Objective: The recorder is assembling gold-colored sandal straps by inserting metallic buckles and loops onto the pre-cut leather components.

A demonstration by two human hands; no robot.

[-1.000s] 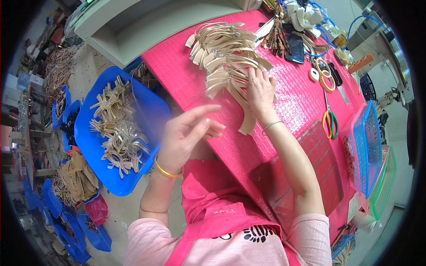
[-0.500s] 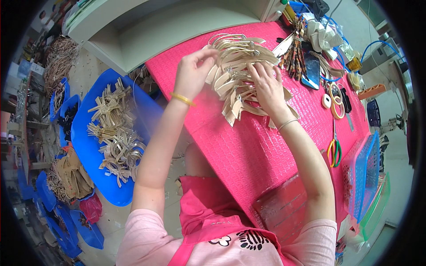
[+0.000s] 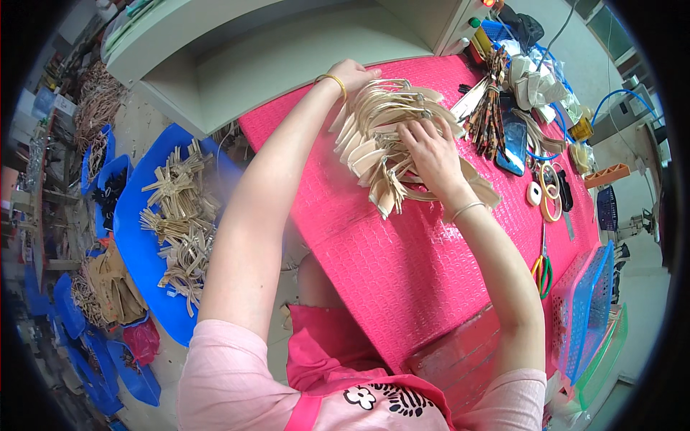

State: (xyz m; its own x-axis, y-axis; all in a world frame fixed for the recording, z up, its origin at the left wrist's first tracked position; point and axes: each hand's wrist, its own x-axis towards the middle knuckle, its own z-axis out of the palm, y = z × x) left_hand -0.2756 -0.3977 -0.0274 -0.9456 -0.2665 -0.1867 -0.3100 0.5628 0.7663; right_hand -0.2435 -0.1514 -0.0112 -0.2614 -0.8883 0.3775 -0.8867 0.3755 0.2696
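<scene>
A fanned pile of beige strap pieces with small metal buckles lies on the pink-covered table. Past the pile's far left end is my left hand, its fingers stretched to the right with nothing visible in them. My right hand rests on the pile's right side, fingers bent down into the straps and closed on some of them. Its fingertips are partly hidden among the pieces.
Left of the table, a blue tub holds bundled straps. A pale shelf unit borders the far side. To the right are a phone, tape rolls, scissors and plastic baskets.
My left hand has moved away and slightly right, to the pile's far end, with the arm stretched out. My right hand stays on the pile, its fingers now bent more into the straps.
</scene>
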